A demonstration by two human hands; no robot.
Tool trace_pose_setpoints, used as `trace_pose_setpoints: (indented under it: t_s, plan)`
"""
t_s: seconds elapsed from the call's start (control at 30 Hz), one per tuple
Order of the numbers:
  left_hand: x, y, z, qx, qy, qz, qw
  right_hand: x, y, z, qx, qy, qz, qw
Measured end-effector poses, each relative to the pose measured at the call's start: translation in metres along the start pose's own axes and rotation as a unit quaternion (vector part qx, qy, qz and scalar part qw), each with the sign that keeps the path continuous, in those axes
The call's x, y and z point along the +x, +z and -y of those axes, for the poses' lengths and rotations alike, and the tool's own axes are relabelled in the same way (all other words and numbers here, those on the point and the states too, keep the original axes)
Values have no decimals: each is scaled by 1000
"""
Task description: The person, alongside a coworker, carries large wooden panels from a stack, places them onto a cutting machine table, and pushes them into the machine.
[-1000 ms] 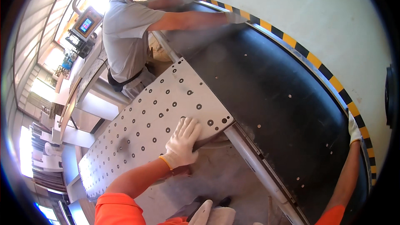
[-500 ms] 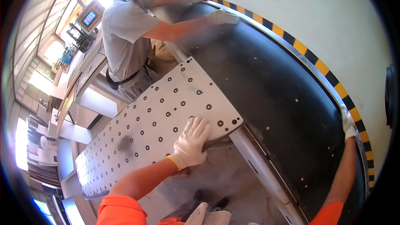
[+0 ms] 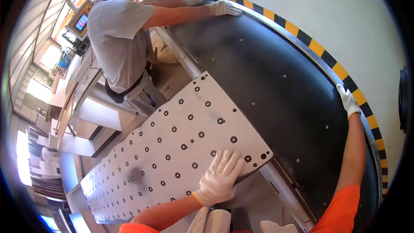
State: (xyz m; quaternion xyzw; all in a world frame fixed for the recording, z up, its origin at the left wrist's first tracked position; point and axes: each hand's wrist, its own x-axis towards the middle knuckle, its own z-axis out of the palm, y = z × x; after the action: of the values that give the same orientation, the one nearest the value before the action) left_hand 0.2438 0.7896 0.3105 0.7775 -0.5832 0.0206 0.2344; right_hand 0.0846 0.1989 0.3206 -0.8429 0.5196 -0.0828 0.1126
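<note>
My left hand, in a white glove with a yellow cuff, lies flat with its fingers stretched near the right corner of a pale table dotted with dark round fittings. Reaching forward on the right, my right hand rests its gloved fingers against the metal rail along the far edge of a long black surface. Its fingers are extended, with nothing seen in them. The black surface carries small pale round spots and runs past the end of the pale table.
A co-worker in grey stands at the far left, both gloved hands on the black surface near the rail. Yellow-and-black striping follows a pale machine wall. A metal beam lies beside the table corner. A control screen stands behind the co-worker.
The view has shifted, with the pale table and my left hand lower in it. My right hand appears farther up along the rail. The co-worker's hands stay near the rail.
</note>
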Motion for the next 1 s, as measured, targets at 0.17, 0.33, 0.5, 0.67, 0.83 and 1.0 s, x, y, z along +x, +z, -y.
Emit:
trace_pose_setpoints:
  t_s: [0.17,0.33,0.5,0.67,0.83,1.0]
  plan:
    - [19,4,-3,-13,14,-30,999,1,-10,-3,-12,7,-4,1000]
    - [29,8,-4,-32,19,-27,999,-3,3,-6,-31,12,-5,999]
    - [25,-6,-5,-32,0,-36,999,-4,-11,16,-24,-13,-24,999]
    - [8,7,-3,-19,7,-34,999,-22,-4,17,-58,-40,-72,995]
    - [-24,3,-4,-11,3,-37,999,-76,9,63,-110,-160,-210,958]
    - [-112,-17,2,-3,-23,-32,999,-174,36,136,-38,-324,-222,919]
